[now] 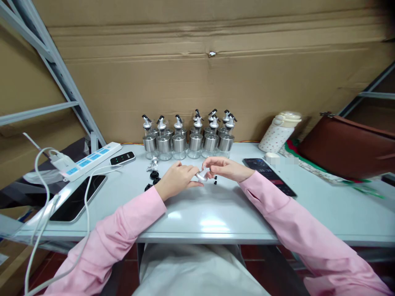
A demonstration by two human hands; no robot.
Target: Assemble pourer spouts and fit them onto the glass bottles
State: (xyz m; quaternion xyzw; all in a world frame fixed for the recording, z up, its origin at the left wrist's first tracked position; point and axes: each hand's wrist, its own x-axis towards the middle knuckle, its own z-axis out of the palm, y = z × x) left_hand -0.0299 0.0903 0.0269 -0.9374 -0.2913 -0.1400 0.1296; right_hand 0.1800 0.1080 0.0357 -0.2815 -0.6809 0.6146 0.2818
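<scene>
Both hands meet over the middle of the table around a silver pourer top, partly covered by fingers. My left hand is closed on it from the left, thumb stretched below it. My right hand pinches at its right side, where a small dark tip shows between the fingers; whether that is a separate piece I cannot tell. Two small black plugs lie just below my right fingers. Beside my left hand are several black ribbed stoppers and loose silver pourer parts.
Several glass-and-steel oil bottles with pourers stand at the back, before a cardboard wall. On the left are a power strip, cables, a small black device and a phone. Rightward sit another phone, a dotted flask and a brown bag.
</scene>
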